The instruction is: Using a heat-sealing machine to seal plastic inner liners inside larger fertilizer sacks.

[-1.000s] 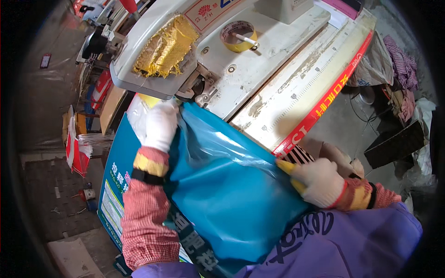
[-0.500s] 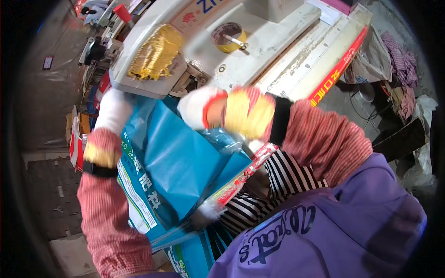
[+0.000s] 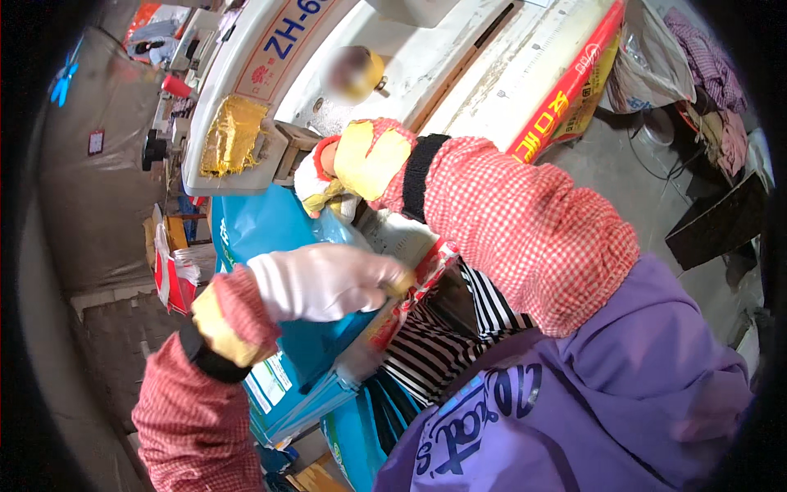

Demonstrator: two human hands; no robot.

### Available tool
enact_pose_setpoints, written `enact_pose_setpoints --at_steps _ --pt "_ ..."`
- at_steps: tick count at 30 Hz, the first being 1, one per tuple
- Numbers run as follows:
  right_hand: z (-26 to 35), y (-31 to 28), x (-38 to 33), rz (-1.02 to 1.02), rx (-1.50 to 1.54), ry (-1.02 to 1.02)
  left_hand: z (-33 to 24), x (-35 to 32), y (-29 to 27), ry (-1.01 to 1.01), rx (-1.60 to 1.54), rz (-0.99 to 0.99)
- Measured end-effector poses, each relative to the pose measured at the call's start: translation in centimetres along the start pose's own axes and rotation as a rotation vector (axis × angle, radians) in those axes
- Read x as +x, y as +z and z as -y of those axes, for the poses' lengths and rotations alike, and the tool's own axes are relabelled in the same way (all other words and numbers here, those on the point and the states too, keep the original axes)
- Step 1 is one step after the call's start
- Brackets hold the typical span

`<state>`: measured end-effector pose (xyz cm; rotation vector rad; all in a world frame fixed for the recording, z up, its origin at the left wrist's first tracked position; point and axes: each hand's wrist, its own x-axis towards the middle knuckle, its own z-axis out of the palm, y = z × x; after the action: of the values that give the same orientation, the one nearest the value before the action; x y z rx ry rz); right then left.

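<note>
A blue printed plastic bag (image 3: 258, 223) lies under the head of a white industrial sewing machine (image 3: 246, 98), with further blue bags stacked beneath. My left hand (image 3: 320, 283), in a white glove, is over the bag. Its fingers are bent together at the bag's right edge, beside the table's red-and-white edge (image 3: 434, 266); what they hold, if anything, is hidden. Close against the machine head, my right hand (image 3: 332, 184), gloved with yellowish fingertips, has its fingers curled down onto the bag's edge. Clear film (image 3: 340, 231) shows just below them.
A blurred tape roll (image 3: 352, 74) sits on the machine bed. Red-and-yellow printed wrap (image 3: 566, 82) covers the worktable's right edge. Yellow cloth (image 3: 234, 135) is stuck to the machine head. Right of the table stand a pale sack (image 3: 652, 74) and a dark panel (image 3: 717, 221).
My left hand has come from the bag's far left side toward me and right, over the bag. My right hand has shifted slightly left, closer beneath the machine head. The view has tilted.
</note>
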<state>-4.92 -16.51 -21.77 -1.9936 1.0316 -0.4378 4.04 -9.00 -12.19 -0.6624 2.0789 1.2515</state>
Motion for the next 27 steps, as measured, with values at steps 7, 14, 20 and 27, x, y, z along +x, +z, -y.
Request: enact_pose_setpoints --at_steps 7,14,20,27 --pt "-8.8 7.5 10.9 0.197 0.411 -0.582 -10.0 -7.4 -5.5 -0.852 -0.111 -0.413" --pt "-4.8 5.0 4.3 0.122 0.386 -0.348 -9.3 -10.4 -5.5 -0.673 0.978 -0.457" --pt "-4.5 3.1 -6.8 0.012 0.341 -0.062 -8.9 -3.7 -2.6 -0.513 0.042 -0.49" --pt "-2.3 1.6 -2.2 -0.388 0.37 -0.288 -10.0 -6.7 -4.9 -0.68 -0.045 0.105"
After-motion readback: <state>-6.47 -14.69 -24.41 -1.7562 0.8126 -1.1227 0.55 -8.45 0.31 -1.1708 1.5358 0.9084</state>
